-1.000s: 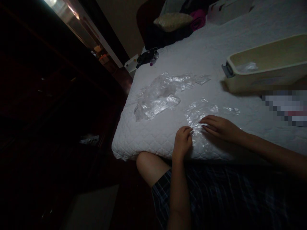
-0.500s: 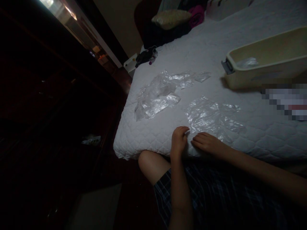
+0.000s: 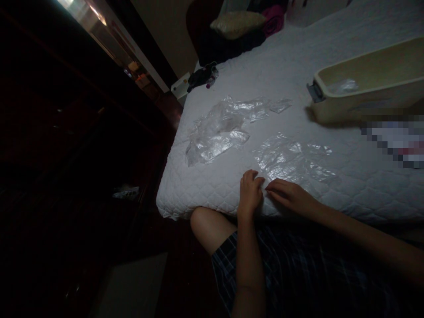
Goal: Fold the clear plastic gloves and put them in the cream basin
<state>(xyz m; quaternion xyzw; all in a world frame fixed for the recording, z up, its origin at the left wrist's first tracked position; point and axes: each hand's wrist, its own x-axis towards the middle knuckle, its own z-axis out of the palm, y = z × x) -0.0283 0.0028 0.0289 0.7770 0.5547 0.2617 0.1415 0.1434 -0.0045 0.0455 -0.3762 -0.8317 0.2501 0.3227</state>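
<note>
A crumpled clear plastic bag point(image 3: 288, 157) lies flattened on the white quilted bed cover. At its near left edge is my left hand point(image 3: 251, 191), with bent fingers and a gap between thumb and forefinger; nothing shows in it. Close beside it, my right hand point(image 3: 289, 194) reaches in from the right with its fingertips pinched together at the bag's near edge. What the fingertips hold is hard to see, but the bag's film runs up to them. More crumpled clear plastic bags point(image 3: 217, 132) lie farther off to the left.
A long beige bin point(image 3: 367, 104) with a grey latch stands at the right, with some clear plastic inside. A pillow point(image 3: 237, 24) and dark cloth are at the bed's far end. The bed cover point(image 3: 179, 187) ends at the left above a dark floor.
My left hand has lifted slightly and its thumb and fingers have spread. My right fingers have drawn together into a pinch. The bag and the bin look unchanged.
</note>
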